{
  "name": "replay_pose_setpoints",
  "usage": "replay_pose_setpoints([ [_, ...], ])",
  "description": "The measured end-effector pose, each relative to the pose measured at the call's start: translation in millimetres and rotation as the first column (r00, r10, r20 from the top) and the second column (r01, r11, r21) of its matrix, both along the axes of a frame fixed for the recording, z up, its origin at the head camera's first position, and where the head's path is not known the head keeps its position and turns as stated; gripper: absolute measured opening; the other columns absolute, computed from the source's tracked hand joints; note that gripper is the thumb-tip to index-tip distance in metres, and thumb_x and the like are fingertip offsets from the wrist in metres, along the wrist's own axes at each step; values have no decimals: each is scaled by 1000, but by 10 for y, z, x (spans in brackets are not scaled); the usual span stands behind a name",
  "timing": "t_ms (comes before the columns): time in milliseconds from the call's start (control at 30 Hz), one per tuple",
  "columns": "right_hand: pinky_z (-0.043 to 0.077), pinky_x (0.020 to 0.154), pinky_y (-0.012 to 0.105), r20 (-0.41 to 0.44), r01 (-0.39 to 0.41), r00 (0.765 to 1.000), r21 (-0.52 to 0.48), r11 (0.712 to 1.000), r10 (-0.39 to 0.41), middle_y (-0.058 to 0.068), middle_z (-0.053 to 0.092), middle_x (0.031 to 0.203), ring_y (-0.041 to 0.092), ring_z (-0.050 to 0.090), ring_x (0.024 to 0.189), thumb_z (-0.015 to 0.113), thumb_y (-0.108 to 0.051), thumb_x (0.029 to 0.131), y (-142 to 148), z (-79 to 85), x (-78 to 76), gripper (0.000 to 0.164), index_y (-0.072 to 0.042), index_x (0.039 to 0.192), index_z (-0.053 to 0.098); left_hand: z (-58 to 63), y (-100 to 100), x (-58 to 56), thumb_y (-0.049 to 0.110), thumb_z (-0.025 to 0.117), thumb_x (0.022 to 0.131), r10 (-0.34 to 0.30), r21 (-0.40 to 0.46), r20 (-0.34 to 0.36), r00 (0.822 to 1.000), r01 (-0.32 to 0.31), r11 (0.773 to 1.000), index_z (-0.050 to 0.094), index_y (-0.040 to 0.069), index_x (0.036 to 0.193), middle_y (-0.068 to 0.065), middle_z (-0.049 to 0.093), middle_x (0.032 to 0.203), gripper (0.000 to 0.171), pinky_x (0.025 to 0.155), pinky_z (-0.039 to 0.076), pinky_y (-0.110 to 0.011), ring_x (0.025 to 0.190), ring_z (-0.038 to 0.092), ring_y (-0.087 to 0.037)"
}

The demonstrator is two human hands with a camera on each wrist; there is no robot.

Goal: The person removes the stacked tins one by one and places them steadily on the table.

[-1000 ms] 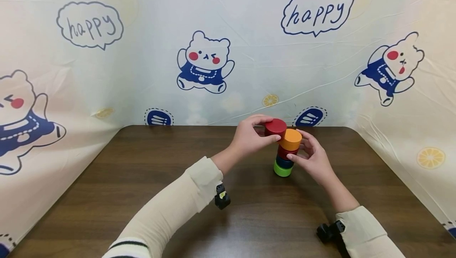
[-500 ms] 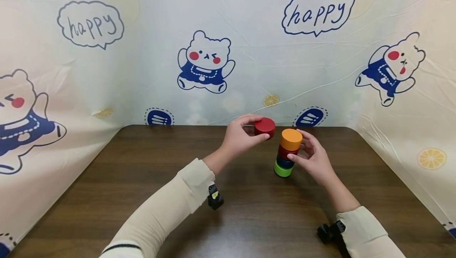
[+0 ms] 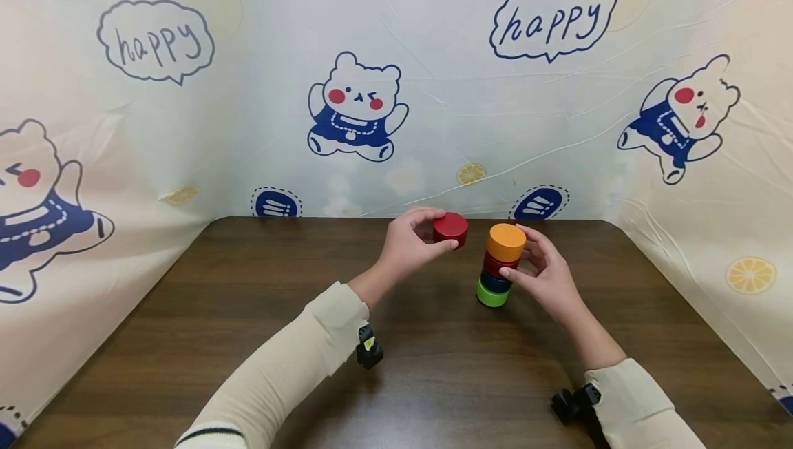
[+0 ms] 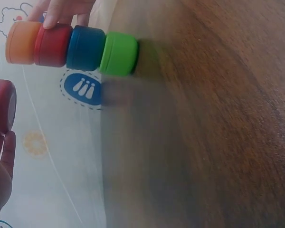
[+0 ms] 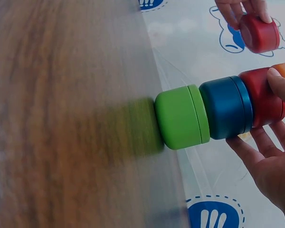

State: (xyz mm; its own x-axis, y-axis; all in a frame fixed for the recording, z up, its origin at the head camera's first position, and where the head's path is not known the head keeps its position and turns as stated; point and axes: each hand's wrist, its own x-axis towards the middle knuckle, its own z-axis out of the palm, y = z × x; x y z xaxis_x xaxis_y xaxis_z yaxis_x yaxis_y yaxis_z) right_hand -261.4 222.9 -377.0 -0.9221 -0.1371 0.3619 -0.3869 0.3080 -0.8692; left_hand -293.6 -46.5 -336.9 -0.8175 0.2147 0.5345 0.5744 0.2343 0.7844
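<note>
Head view: I pinch a red container (image 3: 450,230) in my left hand (image 3: 405,246); right of that grip, apart from it, stands the stack (image 3: 500,267) my right hand (image 3: 550,277) holds near its top, the green container (image 3: 492,295) below that hold.

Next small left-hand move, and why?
Probably lower the short red cylinder to the brown wood-grain table: the left hand holds it aloft and has moved away from the upright stack of orange, red, blue and green cylinders, which the right hand grips.
</note>
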Motion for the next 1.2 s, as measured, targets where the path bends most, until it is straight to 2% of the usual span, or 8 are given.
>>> replay_pose_setpoints([
  [233,49,93,33,-10,2,1000,7,1000,-2,14,50,140,34,51,124,77,-18,85,-4,2,6,77,-17,149,35,-95,-26,-33,13,85,76,4,0,16,1000,-4,1000,70,5,117,-6,66,117,45,81,57,-34,97,65,-19],
  [500,47,95,46,-6,0,1000,6,1000,0,15,50,141,35,51,124,78,-18,85,-4,-4,-11,78,-17,149,34,-226,-57,-76,13,86,74,28,-12,46,999,-27,1000,70,6,117,-7,65,119,46,81,57,-29,102,63,-21],
  [667,46,96,49,-7,-3,1000,2,1000,3,15,50,140,35,51,124,78,-18,85,-6,-6,-5,78,-17,149,34,-315,-88,-117,10,86,74,34,-3,112,993,-34,999,70,6,117,-7,65,119,47,82,57,-36,102,63,-24],
  [800,46,96,48,-1,0,1000,1,1000,0,15,50,140,36,50,125,78,-18,85,-5,-8,-6,78,-18,149,34,-387,-131,-181,9,87,73,38,-6,166,985,-38,999,69,7,118,-6,64,119,48,83,57,-35,101,64,-23],
  [1200,45,96,51,0,8,1000,7,1000,-8,15,49,141,37,49,126,78,-19,85,3,-14,-11,78,-18,149,34,-556,-209,-278,10,86,74,77,-121,243,967,-48,992,69,6,118,-8,65,119,47,83,56,-31,99,68,-24],
])
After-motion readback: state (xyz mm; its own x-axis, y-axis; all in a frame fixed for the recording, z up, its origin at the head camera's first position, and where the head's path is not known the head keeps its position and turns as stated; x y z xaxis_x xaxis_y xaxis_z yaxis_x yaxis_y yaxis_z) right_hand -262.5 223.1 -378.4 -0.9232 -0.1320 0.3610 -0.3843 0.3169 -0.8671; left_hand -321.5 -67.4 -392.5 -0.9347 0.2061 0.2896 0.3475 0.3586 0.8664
